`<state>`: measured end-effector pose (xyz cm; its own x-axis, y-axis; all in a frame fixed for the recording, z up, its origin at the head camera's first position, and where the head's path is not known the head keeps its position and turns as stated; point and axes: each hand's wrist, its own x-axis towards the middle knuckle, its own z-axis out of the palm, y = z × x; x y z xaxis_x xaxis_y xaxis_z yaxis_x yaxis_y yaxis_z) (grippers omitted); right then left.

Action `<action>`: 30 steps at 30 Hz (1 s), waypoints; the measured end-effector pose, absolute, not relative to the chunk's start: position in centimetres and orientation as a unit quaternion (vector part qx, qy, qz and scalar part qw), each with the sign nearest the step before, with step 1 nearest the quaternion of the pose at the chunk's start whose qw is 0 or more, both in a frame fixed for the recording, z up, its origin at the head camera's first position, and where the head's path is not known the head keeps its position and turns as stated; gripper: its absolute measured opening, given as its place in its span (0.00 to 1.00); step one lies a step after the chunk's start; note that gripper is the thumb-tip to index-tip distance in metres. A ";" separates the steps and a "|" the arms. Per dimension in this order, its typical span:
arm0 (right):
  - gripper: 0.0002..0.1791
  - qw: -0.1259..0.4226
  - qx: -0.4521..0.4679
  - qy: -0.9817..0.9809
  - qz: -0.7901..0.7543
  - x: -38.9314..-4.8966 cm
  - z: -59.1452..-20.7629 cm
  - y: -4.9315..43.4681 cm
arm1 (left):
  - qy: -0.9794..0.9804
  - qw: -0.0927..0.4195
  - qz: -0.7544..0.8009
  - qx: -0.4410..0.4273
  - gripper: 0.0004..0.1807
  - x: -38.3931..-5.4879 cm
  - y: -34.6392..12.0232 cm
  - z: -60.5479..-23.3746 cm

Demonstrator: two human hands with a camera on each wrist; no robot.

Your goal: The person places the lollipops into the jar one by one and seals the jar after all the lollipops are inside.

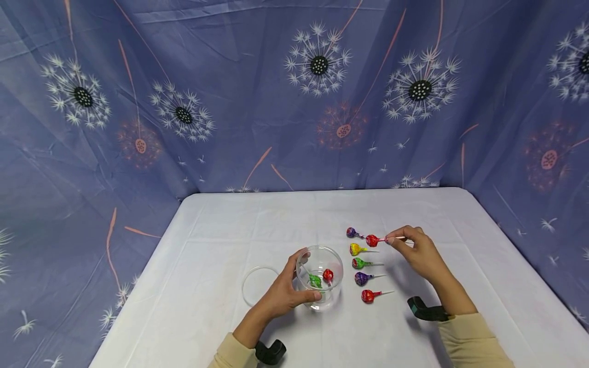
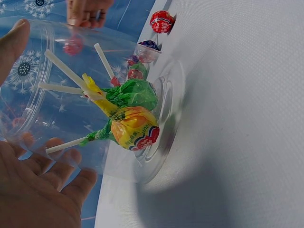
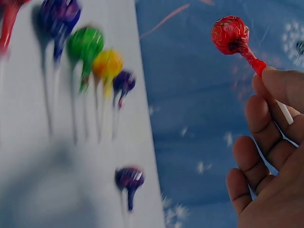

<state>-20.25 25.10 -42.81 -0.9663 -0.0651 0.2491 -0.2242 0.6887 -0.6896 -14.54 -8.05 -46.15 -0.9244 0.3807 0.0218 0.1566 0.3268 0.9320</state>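
Note:
My left hand (image 1: 286, 292) grips a clear plastic jar (image 1: 327, 300) round its side, thumb in front, the jar standing tilted close over the white table. Inside the jar, the left wrist view shows a yellow lollipop (image 2: 134, 128) and a green lollipop (image 2: 135, 94), sticks toward the mouth; a red lollipop (image 1: 327, 275) shows from above. Between thumb and index finger, my right hand (image 1: 421, 255) pinches a red-wrapped lollipop (image 3: 230, 35) by its stick near the wrapper, raised at the far end of a lollipop row. Its head points left, toward a purple lollipop (image 1: 352, 232).
Right of the jar, the row holds a yellow lollipop (image 1: 355, 249), a green lollipop (image 1: 358, 263), a purple lollipop (image 1: 361, 278) and a red lollipop (image 1: 368, 296). Another purple lollipop (image 3: 129, 178) lies apart. A clear round lid (image 1: 244, 287) is left of the jar. Patterned blue cloth (image 1: 257, 102) surrounds the table.

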 end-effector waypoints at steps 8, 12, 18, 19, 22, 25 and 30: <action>0.09 0.097 0.110 -0.900 0.409 -19.1 -40.6 22.2 | 0.808 0.103 0.557 0.166 0.52 -14.5 -8.1 -46.2; 0.06 0.111 0.139 -0.892 0.416 -18.7 -39.9 21.0 | 0.807 0.104 0.558 0.165 0.52 -14.5 -8.1 -46.1; 0.02 0.120 0.188 -0.873 0.433 -18.4 -39.3 19.5 | 0.806 0.104 0.559 0.163 0.53 -14.6 -8.0 -46.0; 0.02 0.120 0.195 -0.871 0.436 -18.4 -39.2 19.3 | 0.806 0.104 0.560 0.162 0.53 -14.6 -8.0 -46.1; 0.04 0.122 0.216 -0.865 0.437 -18.3 -39.2 18.7 | 0.806 0.106 0.560 0.161 0.53 -14.6 -8.0 -46.1; 0.05 0.130 0.237 -0.862 0.429 -18.2 -39.2 18.1 | 0.805 0.108 0.562 0.158 0.52 -14.6 -8.0 -46.2; 0.06 0.134 0.258 -0.862 0.416 -18.0 -39.1 17.0 | 0.802 0.112 0.566 0.154 0.52 -14.6 -8.0 -46.2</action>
